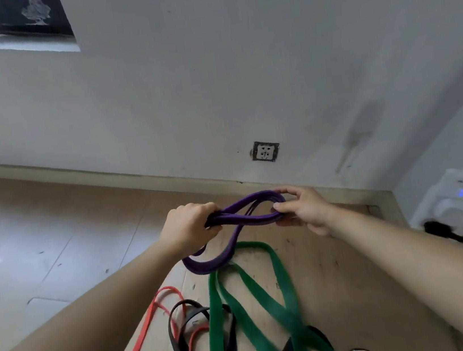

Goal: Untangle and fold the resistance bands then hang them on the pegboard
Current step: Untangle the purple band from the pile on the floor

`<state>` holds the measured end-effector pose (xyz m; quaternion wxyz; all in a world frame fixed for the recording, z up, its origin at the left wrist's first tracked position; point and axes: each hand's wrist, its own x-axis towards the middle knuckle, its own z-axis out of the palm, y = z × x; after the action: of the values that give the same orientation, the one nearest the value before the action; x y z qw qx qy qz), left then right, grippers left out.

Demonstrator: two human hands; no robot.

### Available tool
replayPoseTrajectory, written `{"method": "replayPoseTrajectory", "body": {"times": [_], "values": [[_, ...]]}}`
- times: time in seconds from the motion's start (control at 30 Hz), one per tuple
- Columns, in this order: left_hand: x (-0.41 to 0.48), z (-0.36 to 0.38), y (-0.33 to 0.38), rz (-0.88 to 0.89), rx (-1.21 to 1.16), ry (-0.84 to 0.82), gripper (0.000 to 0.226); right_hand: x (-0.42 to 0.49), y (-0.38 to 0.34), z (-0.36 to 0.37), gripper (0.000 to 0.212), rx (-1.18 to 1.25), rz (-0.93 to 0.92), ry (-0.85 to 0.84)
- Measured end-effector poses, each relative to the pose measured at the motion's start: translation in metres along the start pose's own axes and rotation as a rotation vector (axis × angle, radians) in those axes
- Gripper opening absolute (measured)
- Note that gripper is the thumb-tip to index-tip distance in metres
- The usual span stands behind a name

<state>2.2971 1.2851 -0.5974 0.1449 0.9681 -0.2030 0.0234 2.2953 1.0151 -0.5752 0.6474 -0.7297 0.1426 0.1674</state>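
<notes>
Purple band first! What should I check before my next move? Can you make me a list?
1. The left hand grips one end of the purple band: ok.
2. The right hand pinches the other end: ok.
3. The purple band is folded all the way: not ok, one loop hangs below the hands.
4. The hanging loop is free of the green band: cannot tell, they overlap in this view.
5. The green band, red band and black band are untangled: not ok, they cross one another on the floor.
6. The pegboard is close by: cannot tell, it is not in view.
</notes>
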Motion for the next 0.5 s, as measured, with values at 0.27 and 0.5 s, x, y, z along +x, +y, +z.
{"method": "replayPoseTrajectory", "body": {"times": [0.27, 0.5], "values": [[0.117, 0.093, -0.062, 0.030, 0.026, -0.059, 0.023, 0.134, 0.065, 0.003, 0.033, 0.192, 0.035, 0.131], [0.164, 0.200, -0.083, -0.002, 0.076, -0.274, 0.077, 0.218, 0.155, -0.015, 0.027, 0.050, 0.128, 0.303]]}}
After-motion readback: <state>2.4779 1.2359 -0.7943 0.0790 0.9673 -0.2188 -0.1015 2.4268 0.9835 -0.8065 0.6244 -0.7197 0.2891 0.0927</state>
